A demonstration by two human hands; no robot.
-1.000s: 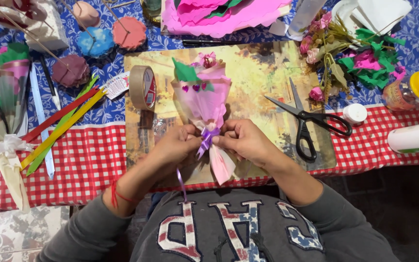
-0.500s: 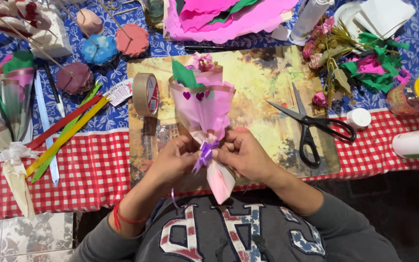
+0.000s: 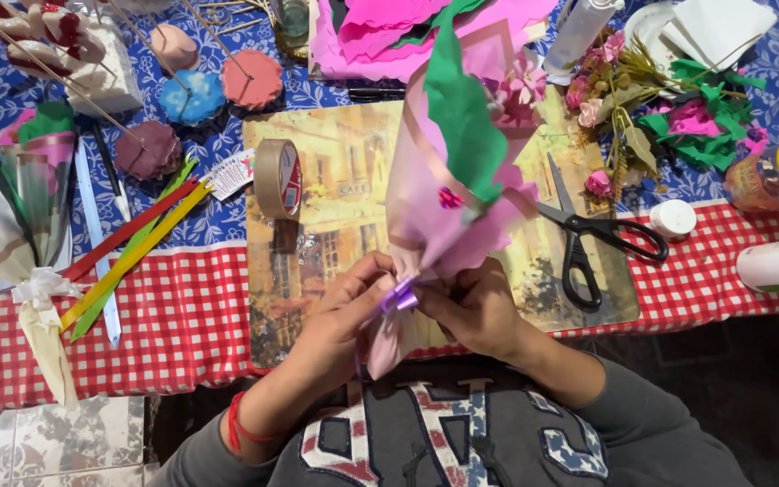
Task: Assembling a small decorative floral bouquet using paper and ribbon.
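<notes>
We see a pink paper-wrapped bouquet (image 3: 462, 171) with a green leaf, tilted up at frame centre, a purple ribbon (image 3: 399, 297) tied round its narrow neck.

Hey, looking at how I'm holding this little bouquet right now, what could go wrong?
The purple ribbon is pinched only between your left hand and right hand, so it might slip loose. The tilted pink paper-wrapped bouquet could crumple. The black-handled scissors lie near your right hand.

Seen from above, a left hand (image 3: 349, 302) and right hand (image 3: 471, 307) pinch a purple ribbon (image 3: 398, 296) at the neck of a pink paper bouquet (image 3: 448, 203), lifted over a picture mat (image 3: 335, 207); black scissors (image 3: 588, 243) and a tape roll (image 3: 279, 178) lie alongside on the surface (image 3: 164, 316).
</notes>
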